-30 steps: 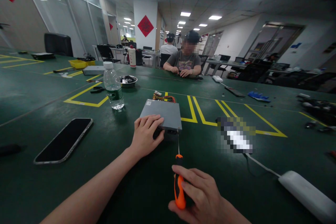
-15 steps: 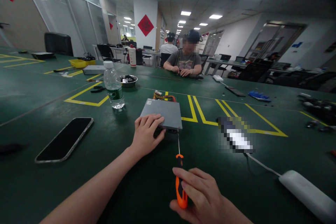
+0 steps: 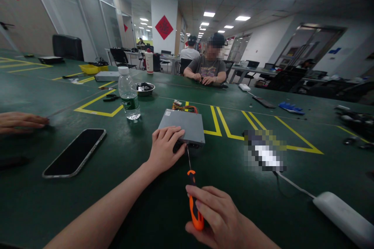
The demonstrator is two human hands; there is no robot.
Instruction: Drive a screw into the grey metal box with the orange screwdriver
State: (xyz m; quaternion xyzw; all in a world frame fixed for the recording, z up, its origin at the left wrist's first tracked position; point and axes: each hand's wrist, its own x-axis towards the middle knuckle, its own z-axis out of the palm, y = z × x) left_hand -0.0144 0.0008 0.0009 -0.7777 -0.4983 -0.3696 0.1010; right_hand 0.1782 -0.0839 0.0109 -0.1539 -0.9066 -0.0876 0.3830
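A grey metal computer power supply lies on the green table, its bundle of coloured cables at the far side. My left hand holds its near left corner, fingers on top and thumb against the front face. In my right hand is a screwdriver with an orange and black handle, gripped between thumb and fingers. Its thin shaft points away from me, and the tip meets the near face of the power supply close to my left thumb. Whether it sits in a screw is too small to tell.
Left of the power supply stand a water bottle and a metal bowl; a phone lies nearer. Another person's hand rests at the left edge. A white power strip with a cord lies right. Someone sits opposite.
My right hand has shifted the screwdriver left, its tip moving from the right end of the near face toward my left thumb. Another person's hand has appeared at the left.
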